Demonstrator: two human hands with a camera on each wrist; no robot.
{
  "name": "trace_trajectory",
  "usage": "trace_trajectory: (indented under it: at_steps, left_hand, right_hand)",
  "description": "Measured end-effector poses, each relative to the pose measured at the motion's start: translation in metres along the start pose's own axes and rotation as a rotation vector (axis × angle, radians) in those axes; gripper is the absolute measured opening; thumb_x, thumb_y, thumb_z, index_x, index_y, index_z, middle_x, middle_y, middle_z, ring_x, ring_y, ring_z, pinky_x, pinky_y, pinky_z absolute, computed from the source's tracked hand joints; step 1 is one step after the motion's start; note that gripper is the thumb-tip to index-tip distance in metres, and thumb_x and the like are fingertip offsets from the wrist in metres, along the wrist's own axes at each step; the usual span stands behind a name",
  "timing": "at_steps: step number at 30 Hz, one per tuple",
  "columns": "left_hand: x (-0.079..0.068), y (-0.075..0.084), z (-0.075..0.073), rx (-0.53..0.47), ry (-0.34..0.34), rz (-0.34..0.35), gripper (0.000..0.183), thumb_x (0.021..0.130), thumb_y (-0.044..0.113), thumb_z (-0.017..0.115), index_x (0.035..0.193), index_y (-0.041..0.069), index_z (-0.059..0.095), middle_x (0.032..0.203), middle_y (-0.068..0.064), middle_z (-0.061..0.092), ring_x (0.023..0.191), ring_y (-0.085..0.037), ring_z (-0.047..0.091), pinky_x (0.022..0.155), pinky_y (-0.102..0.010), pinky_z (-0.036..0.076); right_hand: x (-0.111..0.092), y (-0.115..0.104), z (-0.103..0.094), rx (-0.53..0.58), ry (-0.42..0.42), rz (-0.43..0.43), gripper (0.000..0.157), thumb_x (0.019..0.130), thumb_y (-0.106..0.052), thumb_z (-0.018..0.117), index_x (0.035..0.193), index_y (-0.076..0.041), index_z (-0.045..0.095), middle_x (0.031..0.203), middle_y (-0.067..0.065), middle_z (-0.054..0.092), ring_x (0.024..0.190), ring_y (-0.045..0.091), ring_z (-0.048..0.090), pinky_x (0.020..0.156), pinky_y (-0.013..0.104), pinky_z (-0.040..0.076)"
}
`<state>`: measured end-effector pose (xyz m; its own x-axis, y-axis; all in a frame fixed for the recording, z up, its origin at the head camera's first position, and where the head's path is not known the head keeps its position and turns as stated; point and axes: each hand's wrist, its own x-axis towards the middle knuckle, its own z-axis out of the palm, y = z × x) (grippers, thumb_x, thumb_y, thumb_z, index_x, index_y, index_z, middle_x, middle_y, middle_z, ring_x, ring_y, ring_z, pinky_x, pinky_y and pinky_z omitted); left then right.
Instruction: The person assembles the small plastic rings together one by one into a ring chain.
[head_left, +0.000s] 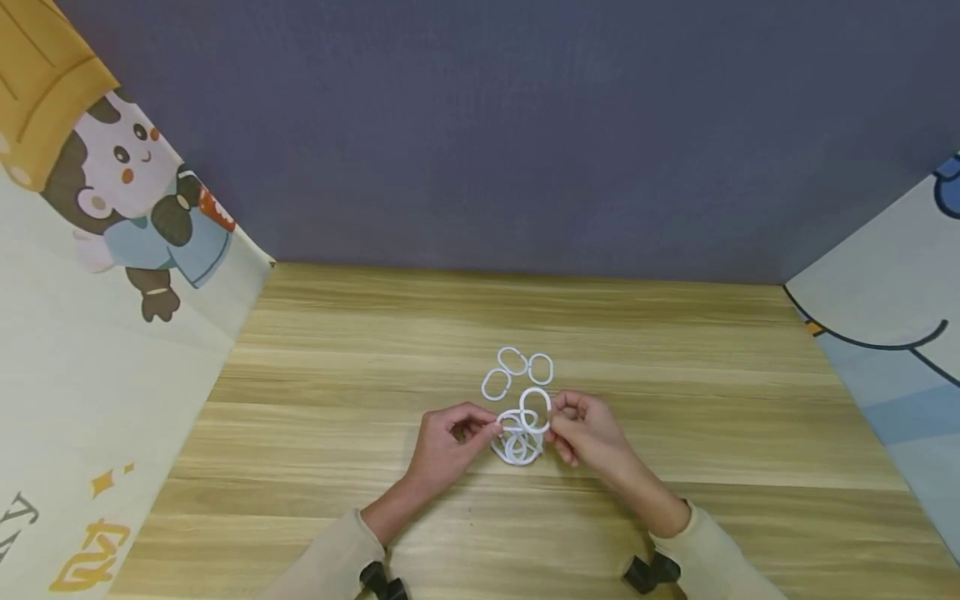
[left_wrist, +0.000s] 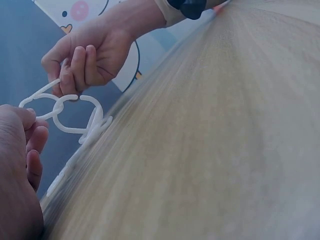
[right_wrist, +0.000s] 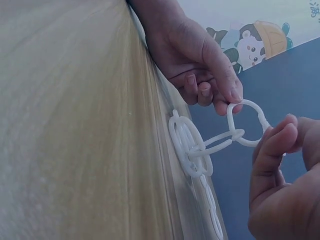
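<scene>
Above a pile of linked white plastic rings [head_left: 519, 462], my left hand [head_left: 450, 446] pinches one white ring [head_left: 513, 412] between thumb and index finger. My right hand [head_left: 594, 437] pinches another white ring [head_left: 535, 390] by its side, raised next to the left one. The two rings overlap and look hooked through each other. In the left wrist view a further link [left_wrist: 70, 130] hangs from them down to the pile. The right wrist view shows the chain [right_wrist: 212, 145] running from the raised ring to the heap on the table. Fingertips hide parts of both rings.
Just beyond the pile lie three loose white rings, one at left [head_left: 483, 385], one in the middle [head_left: 508, 348] and one at right [head_left: 552, 369]. The wooden table [head_left: 337, 333] meets a dark blue wall [head_left: 480, 150] behind, with cartoon-printed panels at both sides.
</scene>
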<state>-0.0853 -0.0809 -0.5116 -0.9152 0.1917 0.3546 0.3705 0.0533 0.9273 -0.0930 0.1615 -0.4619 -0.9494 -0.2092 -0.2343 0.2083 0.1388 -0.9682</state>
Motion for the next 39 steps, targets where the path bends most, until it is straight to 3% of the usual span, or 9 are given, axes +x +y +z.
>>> trace_trajectory:
  at_steps: [6, 12, 17, 24, 30, 39]
  left_hand:
    - [-0.0003, -0.0004, -0.0003, -0.002, 0.0, -0.001, 0.005, 0.094, -0.001, 0.085, 0.098, -0.003, 0.082, 0.085, -0.013, 0.08, 0.07, -0.003, 0.063, 0.061, -0.021, 0.056]
    - [-0.0002, -0.0002, -0.0007, -0.004, 0.008, -0.018, 0.006, 0.095, 0.0, 0.085, 0.099, -0.003, 0.081, 0.086, -0.014, 0.08, 0.07, -0.003, 0.064, 0.063, -0.019, 0.056]
    - [0.0, -0.0006, 0.0003, -0.011, 0.03, -0.03, 0.006, 0.095, -0.002, 0.084, 0.099, -0.003, 0.081, 0.085, -0.015, 0.08, 0.071, -0.002, 0.064, 0.063, -0.019, 0.057]
    - [0.001, -0.0003, -0.0001, -0.007, 0.036, -0.057, 0.005, 0.095, -0.003, 0.083, 0.099, -0.002, 0.08, 0.086, -0.014, 0.08, 0.071, -0.002, 0.064, 0.064, -0.018, 0.055]
    - [0.0008, -0.0004, 0.0003, 0.0, 0.0, -0.055, 0.005, 0.095, -0.002, 0.084, 0.099, -0.002, 0.08, 0.086, -0.013, 0.079, 0.071, -0.002, 0.063, 0.064, -0.019, 0.054]
    - [0.0013, -0.0022, 0.0014, 0.055, -0.082, -0.011, 0.008, 0.094, 0.002, 0.086, 0.099, 0.001, 0.08, 0.085, -0.007, 0.074, 0.072, -0.003, 0.059, 0.059, -0.02, 0.05]
  right_hand:
    - [-0.0005, 0.0009, 0.0021, -0.016, 0.013, 0.004, 0.011, 0.095, 0.005, 0.06, 0.102, 0.013, 0.06, 0.073, 0.01, 0.065, 0.049, 0.011, 0.053, 0.043, 0.021, 0.043]
    - [0.0005, 0.0024, 0.004, -0.042, 0.068, -0.053, 0.002, 0.091, 0.003, 0.059, 0.092, 0.004, 0.061, 0.065, 0.006, 0.061, 0.051, 0.011, 0.053, 0.046, 0.02, 0.041]
    - [0.0014, 0.0029, 0.0035, -0.009, 0.099, -0.084, 0.009, 0.085, 0.008, 0.057, 0.089, 0.0, 0.058, 0.069, 0.011, 0.067, 0.052, 0.013, 0.055, 0.046, 0.021, 0.042]
    - [0.0028, 0.0032, 0.0023, 0.034, 0.13, -0.097, 0.007, 0.095, 0.012, 0.059, 0.093, 0.005, 0.058, 0.069, 0.009, 0.064, 0.051, 0.013, 0.057, 0.045, 0.02, 0.042]
    - [0.0022, 0.0021, 0.0034, 0.04, 0.143, -0.103, 0.002, 0.099, 0.008, 0.06, 0.097, 0.008, 0.06, 0.077, 0.013, 0.067, 0.053, 0.012, 0.057, 0.046, 0.021, 0.043]
    - [-0.001, 0.0022, 0.0038, 0.054, 0.135, -0.19, 0.007, 0.094, 0.009, 0.06, 0.094, 0.003, 0.06, 0.075, 0.013, 0.069, 0.052, 0.011, 0.056, 0.046, 0.019, 0.042]
